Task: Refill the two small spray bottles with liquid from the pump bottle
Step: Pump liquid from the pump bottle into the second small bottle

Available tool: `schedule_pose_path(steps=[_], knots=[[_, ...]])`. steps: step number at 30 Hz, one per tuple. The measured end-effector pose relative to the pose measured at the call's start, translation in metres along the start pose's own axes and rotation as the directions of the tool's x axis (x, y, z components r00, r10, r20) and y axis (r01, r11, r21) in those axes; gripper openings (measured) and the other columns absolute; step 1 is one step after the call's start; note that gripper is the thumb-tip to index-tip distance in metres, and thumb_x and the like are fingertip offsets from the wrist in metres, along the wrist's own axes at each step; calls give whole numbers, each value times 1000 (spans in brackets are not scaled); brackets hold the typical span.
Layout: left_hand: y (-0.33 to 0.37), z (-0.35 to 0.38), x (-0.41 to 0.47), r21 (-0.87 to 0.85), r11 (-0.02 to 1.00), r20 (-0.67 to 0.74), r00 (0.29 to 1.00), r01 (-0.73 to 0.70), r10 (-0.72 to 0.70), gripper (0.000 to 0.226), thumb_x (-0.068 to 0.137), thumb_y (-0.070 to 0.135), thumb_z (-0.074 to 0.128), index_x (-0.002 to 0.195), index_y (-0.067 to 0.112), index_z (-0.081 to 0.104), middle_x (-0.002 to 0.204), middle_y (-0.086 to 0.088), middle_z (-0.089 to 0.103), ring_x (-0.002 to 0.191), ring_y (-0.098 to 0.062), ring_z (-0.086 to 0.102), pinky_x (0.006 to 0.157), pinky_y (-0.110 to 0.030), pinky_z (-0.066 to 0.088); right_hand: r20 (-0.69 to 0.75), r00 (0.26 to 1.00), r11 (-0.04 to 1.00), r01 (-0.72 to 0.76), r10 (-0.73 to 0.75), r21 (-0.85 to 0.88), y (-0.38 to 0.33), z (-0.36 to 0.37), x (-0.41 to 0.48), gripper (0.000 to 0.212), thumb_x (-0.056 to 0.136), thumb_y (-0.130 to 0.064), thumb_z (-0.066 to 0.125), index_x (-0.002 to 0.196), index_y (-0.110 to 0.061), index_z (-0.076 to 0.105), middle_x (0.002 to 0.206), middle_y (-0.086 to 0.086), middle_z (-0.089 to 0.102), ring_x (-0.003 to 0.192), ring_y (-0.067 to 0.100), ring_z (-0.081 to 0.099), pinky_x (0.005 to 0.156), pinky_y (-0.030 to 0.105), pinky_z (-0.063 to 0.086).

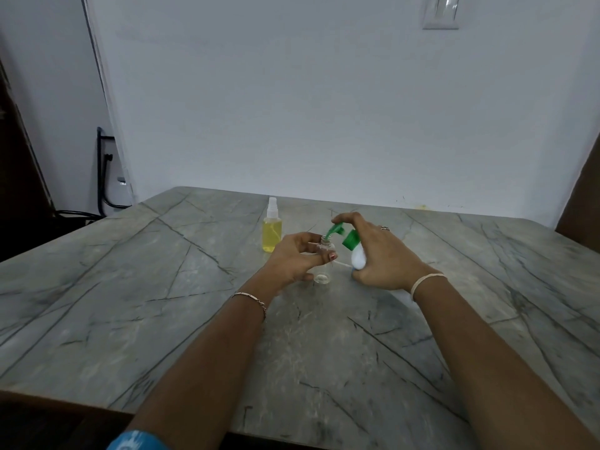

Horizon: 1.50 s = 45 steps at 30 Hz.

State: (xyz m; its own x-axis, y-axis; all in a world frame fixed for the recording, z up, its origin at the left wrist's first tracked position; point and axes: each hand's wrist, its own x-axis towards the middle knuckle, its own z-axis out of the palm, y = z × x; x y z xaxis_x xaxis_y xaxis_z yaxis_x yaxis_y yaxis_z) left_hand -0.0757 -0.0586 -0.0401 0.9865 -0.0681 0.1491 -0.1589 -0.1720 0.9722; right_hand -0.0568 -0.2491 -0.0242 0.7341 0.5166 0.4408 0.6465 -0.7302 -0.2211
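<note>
Centrally, on a grey marble-patterned surface (162,303), the left hand (293,258) grips a small clear plastic spray bottle with its cap off (324,259), holding it upright so its open neck stays steady. The right hand (383,254) is closed around a white pump bottle with a green pump head (352,251), tilted so the green spout points into that neck, a fingertip resting on the pump top, apparently to press liquid in. The clear bottle looks almost empty. Just behind stands a second small spray bottle filled with yellow liquid (272,230), capped, near but not blocking. A thin white tube, probably the removed sprayer, lies between the hands.
</note>
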Motion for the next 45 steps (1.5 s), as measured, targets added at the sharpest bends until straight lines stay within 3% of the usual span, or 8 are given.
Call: schedule_pose_path(steps=[7,13,15,21,25,31,40,45], knots=[[0,-1,-1,-8,1000,10,1000,3,-2,26,77,22,80,93,30,61,98,1,69,103,-17,64,83,-47,58,-22,1000,999,1,0,33,0,6,-1,88,66,-24,72,136,-46,22,123,4,57,91,24,56,83,37,49],[2,0,-1,20,1000,6,1000,-13,13,25,78,22,80,91,31,61,97,3,69,104,-19,65,83,-50,57,14,1000,997,2,-1,-73,1,1,-3,116,73,-26,75,134,-72,-13,104,9,56,89,26,54,83,39,51],[1,0,-1,17,1000,3,1000,-13,13,26,78,22,80,93,30,61,98,2,69,106,-20,65,81,-46,59,13,1000,999,2,-2,-51,1,2,-3,109,71,-26,73,134,-72,-3,106,9,57,89,26,55,83,41,52],[3,1,-1,22,1000,11,1000,-17,16,27,79,20,79,91,31,57,96,3,66,103,-18,64,79,-43,59,-37,999,996,-6,9,90,-2,8,0,81,66,-20,73,131,-42,30,122,1,59,92,19,55,83,34,50],[4,0,-1,20,1000,13,1000,-11,11,27,79,19,79,92,30,59,95,3,66,103,-18,64,80,-45,59,-55,998,998,-10,14,61,-4,10,0,80,65,-24,71,131,-40,31,125,0,58,93,21,54,80,31,45],[3,1,-2,14,1000,11,1000,-10,10,27,79,18,79,95,28,59,98,2,67,105,-19,64,80,-45,59,-34,999,999,-32,32,2,-2,9,-5,97,63,-32,64,144,-55,16,126,6,59,98,29,57,88,42,51],[3,2,-2,35,999,7,1000,-21,20,28,78,20,79,94,31,58,103,-1,67,107,-20,64,81,-45,59,-64,997,998,-43,46,46,-4,10,-3,80,65,-23,70,132,-41,29,122,1,58,90,22,55,80,34,48],[1,0,-3,69,997,-18,999,-36,37,31,78,26,79,102,30,58,99,2,67,105,-19,64,82,-46,59,-59,996,998,-62,62,8,-3,13,-4,91,60,-33,66,139,-50,23,128,1,58,100,27,58,87,44,53]])
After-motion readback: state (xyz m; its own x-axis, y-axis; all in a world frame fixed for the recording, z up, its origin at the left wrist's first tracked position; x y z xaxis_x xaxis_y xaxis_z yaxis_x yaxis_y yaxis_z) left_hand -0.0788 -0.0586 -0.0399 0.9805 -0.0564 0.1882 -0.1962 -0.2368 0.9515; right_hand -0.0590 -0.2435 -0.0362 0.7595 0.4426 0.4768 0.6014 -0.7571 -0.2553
